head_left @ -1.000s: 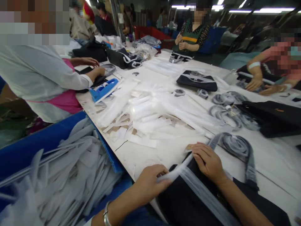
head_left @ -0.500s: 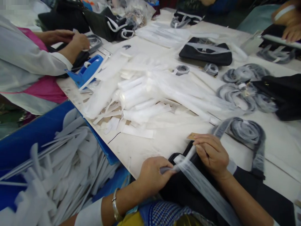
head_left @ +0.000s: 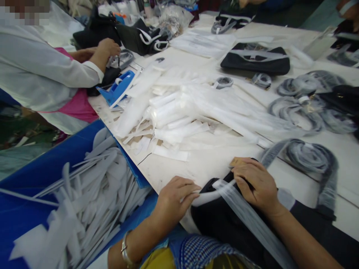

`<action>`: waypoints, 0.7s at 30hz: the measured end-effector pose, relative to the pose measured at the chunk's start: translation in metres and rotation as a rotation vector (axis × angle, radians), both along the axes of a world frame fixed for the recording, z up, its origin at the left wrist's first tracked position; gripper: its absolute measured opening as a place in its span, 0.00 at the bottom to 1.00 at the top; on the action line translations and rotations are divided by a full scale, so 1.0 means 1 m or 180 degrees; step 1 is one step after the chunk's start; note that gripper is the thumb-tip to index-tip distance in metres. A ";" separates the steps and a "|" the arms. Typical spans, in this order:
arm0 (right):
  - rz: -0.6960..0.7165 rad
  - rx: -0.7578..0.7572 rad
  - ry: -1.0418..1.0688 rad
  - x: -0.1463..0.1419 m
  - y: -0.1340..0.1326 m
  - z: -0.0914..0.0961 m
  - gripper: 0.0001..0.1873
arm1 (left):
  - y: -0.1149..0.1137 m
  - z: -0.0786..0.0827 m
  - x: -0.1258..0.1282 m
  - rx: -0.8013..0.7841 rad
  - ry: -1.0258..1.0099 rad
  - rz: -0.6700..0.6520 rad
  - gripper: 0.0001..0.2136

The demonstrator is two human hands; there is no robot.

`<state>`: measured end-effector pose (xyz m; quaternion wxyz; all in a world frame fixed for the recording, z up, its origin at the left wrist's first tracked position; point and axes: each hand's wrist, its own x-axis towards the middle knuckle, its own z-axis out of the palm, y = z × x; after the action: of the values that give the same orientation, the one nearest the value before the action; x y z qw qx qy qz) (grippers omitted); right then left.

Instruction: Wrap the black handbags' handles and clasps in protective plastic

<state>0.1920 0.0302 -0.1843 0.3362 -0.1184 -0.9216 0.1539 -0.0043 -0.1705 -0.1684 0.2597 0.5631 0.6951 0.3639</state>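
Note:
A black bag (head_left: 218, 216) lies at the table's near edge in front of me. Along its upper edge curves a narrow white-wrapped strip (head_left: 209, 197), perhaps a handle under foam. My left hand (head_left: 178, 198) pinches the left end of that strip between thumb and fingers. At the other end my right hand (head_left: 256, 185) is bent over the strip and the bag's edge; its fingertips are partly hidden. A tan card (head_left: 237, 161) sticks out by the right fingers. A long translucent white foam band (head_left: 249, 216) hangs diagonally across the bag between my hands.
White foam sheets (head_left: 179, 108) are heaped mid-table. A blue bin (head_left: 50, 164) full of foam strips stands left. A wrapped coiled strap (head_left: 308, 157) lies right, and another black bag (head_left: 255, 61) farther back. At upper left a co-worker's hand (head_left: 108, 46) works near a blue holder (head_left: 119, 87).
My left hand has shifted left along the white strip, which now shows longer and curved between my hands. My right hand has flattened over the bag's edge. The view has swung left.

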 end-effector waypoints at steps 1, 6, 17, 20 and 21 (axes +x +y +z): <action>0.0015 0.0002 -0.0019 0.000 0.000 0.000 0.04 | -0.005 0.000 -0.002 -0.0086 0.0088 0.0033 0.09; 0.0037 0.0008 -0.0064 -0.001 -0.001 0.002 0.04 | -0.009 -0.005 -0.006 -0.0572 -0.0198 -0.0164 0.08; 0.0069 -0.0095 0.0076 -0.002 -0.005 -0.001 0.05 | 0.024 -0.026 0.011 -0.0577 -0.2257 -0.0360 0.08; 0.0106 -0.0112 0.0083 -0.003 -0.005 -0.002 0.06 | 0.022 -0.021 0.013 -0.1144 -0.2811 -0.0185 0.09; 0.0127 -0.0118 0.0073 -0.004 -0.005 -0.003 0.05 | 0.021 -0.015 0.011 -0.1232 -0.2671 -0.0201 0.09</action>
<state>0.1881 0.0251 -0.1870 0.3413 -0.1044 -0.9168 0.1790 0.0070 -0.1497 -0.1837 0.6299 0.3291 0.5675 0.4158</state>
